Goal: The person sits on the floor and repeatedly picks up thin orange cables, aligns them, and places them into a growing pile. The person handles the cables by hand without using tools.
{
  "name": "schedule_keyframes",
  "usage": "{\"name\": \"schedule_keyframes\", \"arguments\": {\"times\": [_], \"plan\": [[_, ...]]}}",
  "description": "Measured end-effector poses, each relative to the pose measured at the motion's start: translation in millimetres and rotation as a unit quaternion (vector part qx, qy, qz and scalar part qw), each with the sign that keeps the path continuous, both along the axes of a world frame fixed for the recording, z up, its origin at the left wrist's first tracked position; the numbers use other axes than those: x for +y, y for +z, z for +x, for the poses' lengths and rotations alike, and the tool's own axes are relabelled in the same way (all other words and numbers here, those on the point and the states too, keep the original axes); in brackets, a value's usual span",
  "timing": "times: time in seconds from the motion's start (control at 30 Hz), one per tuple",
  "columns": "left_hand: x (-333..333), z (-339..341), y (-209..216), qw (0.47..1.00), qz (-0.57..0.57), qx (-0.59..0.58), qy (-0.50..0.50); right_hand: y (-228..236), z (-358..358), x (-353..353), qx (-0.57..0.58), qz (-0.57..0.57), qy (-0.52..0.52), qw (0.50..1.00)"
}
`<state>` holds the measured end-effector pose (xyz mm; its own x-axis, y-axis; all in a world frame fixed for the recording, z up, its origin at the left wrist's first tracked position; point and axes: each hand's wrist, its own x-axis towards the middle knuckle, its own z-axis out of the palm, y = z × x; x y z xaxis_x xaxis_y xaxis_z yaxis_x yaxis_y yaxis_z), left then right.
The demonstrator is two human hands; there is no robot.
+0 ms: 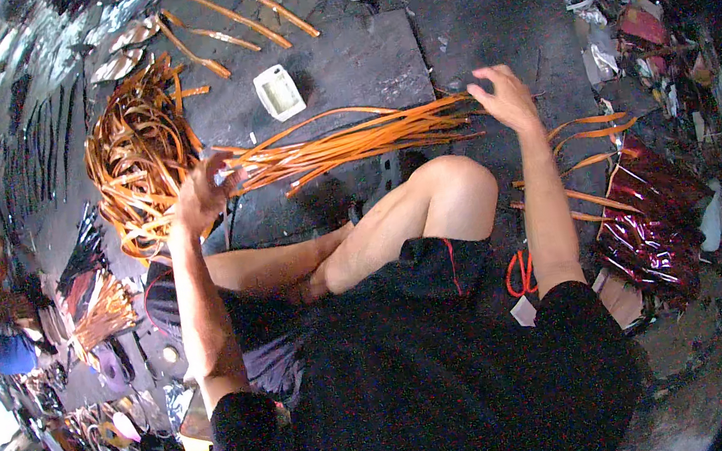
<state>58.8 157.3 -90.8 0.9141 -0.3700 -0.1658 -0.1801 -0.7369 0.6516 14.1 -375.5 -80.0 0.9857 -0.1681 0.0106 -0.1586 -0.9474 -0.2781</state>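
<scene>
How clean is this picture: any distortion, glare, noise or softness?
Head view: fisheye bending, with a black surround; head view: bright glare at upper left, sharp highlights on the shiny dark red sheet; head view: colour speckle over the black shirt; head view: orange strips between the hands readable, though the left hand looks slightly soft.

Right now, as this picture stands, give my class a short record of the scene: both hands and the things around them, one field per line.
Left hand: at the left end of the orange strips; grip unclear
Right hand: near their right end, thumb and fingers apart
Beside left hand: tangled orange pile
Beyond strips: small white container
Far right: shiny dark-red sheet
</scene>
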Motion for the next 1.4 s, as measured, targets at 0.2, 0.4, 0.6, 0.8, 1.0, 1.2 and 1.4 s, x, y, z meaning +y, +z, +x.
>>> {"name": "schedule_keyframes", "arguments": {"times": [0.2, 0.4, 0.6, 0.8, 1.0, 1.2, 1.4], "plan": [[-27, -8, -1, 0.994, -0.102, 0.045, -0.013, -45, 131, 102, -0.038, 0.207, 0.254, 0.944], [-32, -40, 16, 0.975, -0.183, 0.102, 0.07, -98, 237, 189, -0.171, 0.038, 0.295, 0.939], [-15, -47, 31, 0.973, -0.19, 0.093, 0.097, -108, 282, 202, -0.007, -0.073, 0.205, 0.976], [-11, -62, 47, 0.928, -0.288, 0.166, 0.165, -17, 247, 110, 0.056, 0.698, 0.127, 0.703], [-31, -58, 65, 0.914, -0.356, 0.131, 0.145, 159, 117, 62, -0.232, 0.727, 0.246, 0.597], [-83, -63, 105, 0.9, -0.417, 0.1, 0.073, 188, 30, 96, -0.324, 0.323, 0.213, 0.863], [-105, -68, 138, 0.859, -0.502, 0.073, 0.065, 150, -22, 182, -0.03, 0.511, 0.244, 0.823]]}}
